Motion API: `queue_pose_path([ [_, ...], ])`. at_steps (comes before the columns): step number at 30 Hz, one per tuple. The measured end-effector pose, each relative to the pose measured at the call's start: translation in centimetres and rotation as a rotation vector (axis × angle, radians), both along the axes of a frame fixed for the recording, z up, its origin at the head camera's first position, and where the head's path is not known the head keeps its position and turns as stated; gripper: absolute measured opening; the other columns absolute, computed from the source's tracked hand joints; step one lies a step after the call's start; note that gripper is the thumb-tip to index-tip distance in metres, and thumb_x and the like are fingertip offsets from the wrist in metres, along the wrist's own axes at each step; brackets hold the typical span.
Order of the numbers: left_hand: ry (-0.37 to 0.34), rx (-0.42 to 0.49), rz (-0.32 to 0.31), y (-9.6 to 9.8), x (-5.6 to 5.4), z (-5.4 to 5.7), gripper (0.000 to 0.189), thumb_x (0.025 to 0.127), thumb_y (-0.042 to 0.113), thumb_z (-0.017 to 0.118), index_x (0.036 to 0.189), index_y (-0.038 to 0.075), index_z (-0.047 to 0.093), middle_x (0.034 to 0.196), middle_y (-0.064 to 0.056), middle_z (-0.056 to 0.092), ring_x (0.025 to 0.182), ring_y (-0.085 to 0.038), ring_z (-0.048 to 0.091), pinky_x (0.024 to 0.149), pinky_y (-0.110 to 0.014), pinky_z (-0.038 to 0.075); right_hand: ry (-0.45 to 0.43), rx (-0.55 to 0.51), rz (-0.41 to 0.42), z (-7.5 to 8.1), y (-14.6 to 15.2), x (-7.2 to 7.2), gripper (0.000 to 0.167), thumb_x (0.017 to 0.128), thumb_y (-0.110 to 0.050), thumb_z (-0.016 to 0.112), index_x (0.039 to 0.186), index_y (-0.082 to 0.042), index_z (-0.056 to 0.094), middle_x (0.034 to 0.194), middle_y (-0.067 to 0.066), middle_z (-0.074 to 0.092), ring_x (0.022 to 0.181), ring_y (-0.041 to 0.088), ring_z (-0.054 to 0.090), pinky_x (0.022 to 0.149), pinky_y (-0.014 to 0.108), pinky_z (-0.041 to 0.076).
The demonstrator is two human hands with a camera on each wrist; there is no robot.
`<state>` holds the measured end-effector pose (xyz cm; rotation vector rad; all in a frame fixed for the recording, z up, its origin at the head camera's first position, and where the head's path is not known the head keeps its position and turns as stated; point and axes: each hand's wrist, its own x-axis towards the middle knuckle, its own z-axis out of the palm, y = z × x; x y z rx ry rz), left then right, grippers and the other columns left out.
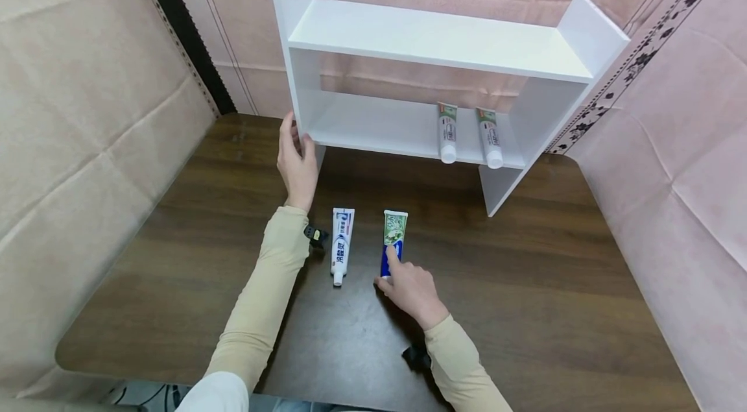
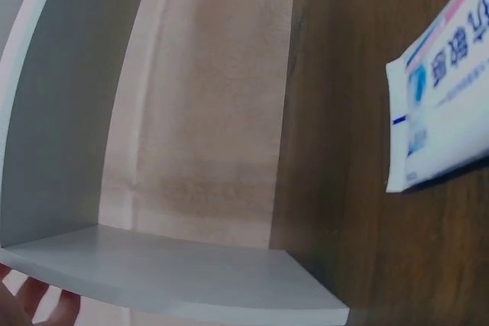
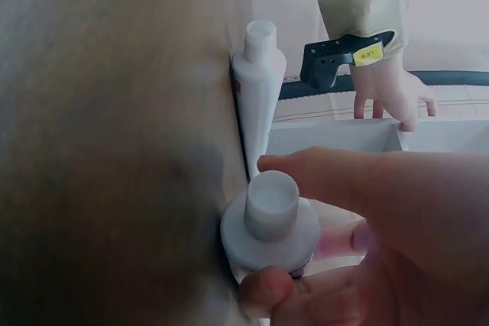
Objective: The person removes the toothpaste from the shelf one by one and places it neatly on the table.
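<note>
My left hand (image 1: 299, 169) grips the left side panel of a white two-tier shelf (image 1: 408, 117); its thumb lies at the front edge and the fingers are on the outer side. My right hand (image 1: 413, 289) holds a green and blue toothpaste tube (image 1: 396, 227) lying on the table. Its index finger lies over the tube, and in the right wrist view the fingers stand either side near the white cap (image 3: 273, 200). Left of that tube, a white and blue toothpaste tube (image 1: 342, 243) lies cap toward me; part of it shows in the left wrist view.
Two white toothpaste tubes with green ends (image 1: 447, 133) (image 1: 490, 138) lie on the shelf's lower board, toward the right, caps at its front edge. The shelf stands at the back of the brown wooden table (image 1: 554, 282). Pale fabric (image 1: 87, 126) hangs around the table.
</note>
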<state>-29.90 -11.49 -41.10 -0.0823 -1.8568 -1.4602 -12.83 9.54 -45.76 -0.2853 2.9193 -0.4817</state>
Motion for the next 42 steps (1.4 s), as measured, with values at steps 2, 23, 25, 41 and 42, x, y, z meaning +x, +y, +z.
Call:
queue_pose_path([
  [2, -0.023, -0.002, -0.001, 0.1, -0.2, 0.2, 0.045, 0.1, 0.02, 0.047, 0.144, 0.029, 0.042, 0.124, -0.01, 0.059, 0.106, -0.02, 0.058, 0.084, -0.039, 0.048, 0.0, 0.009, 0.001, 0.1, 0.0, -0.1, 0.053, 0.09, -0.037, 0.067, 0.128, -0.009, 0.044, 0.081, 0.014, 0.07, 0.054, 0.019, 0.058, 0.047, 0.03, 0.044],
  [23, -0.043, 0.006, -0.019, 0.3, -0.2, 0.3, 0.059, 0.099, 0.02, 0.053, 0.151, 0.036, 0.029, 0.14, -0.007, 0.046, 0.119, -0.021, 0.051, 0.088, -0.045, 0.051, 0.09, -0.057, -0.001, 2.1, 2.5, -1.0, 0.049, 0.092, -0.034, 0.065, 0.132, -0.008, 0.051, 0.099, 0.011, 0.069, 0.08, 0.024, 0.064, 0.073, 0.042, 0.053],
  [25, -0.04, 0.022, -0.02, 0.3, -0.2, 0.2, 0.06, 0.099, 0.019, 0.053, 0.15, 0.037, 0.029, 0.139, -0.006, 0.046, 0.119, -0.019, 0.051, 0.088, -0.045, 0.051, 0.172, -0.07, -0.024, 2.6, 3.1, -1.5, 0.052, 0.092, -0.033, 0.065, 0.134, -0.008, 0.049, 0.099, 0.013, 0.066, 0.082, 0.026, 0.062, 0.074, 0.044, 0.052],
  [41, 0.024, 0.095, 0.006, 0.8, -0.4, -0.3, 0.055, 0.098, 0.013, 0.053, 0.149, 0.026, 0.036, 0.133, -0.007, 0.051, 0.113, -0.019, 0.054, 0.088, -0.042, 0.048, 0.531, -0.245, -0.256, 9.9, 6.9, -7.1, 0.065, 0.095, -0.029, 0.061, 0.15, -0.012, 0.031, 0.118, 0.022, 0.05, 0.098, 0.035, 0.048, 0.08, 0.048, 0.043],
  [42, 0.026, 0.094, 0.005, 0.8, -0.5, -0.3, 0.054, 0.098, 0.014, 0.053, 0.148, 0.027, 0.037, 0.133, -0.007, 0.051, 0.113, -0.018, 0.054, 0.087, -0.041, 0.048, 0.54, -0.241, -0.261, 10.3, 7.0, -7.6, 0.065, 0.094, -0.029, 0.061, 0.15, -0.012, 0.032, 0.118, 0.022, 0.05, 0.097, 0.036, 0.048, 0.079, 0.049, 0.043],
])
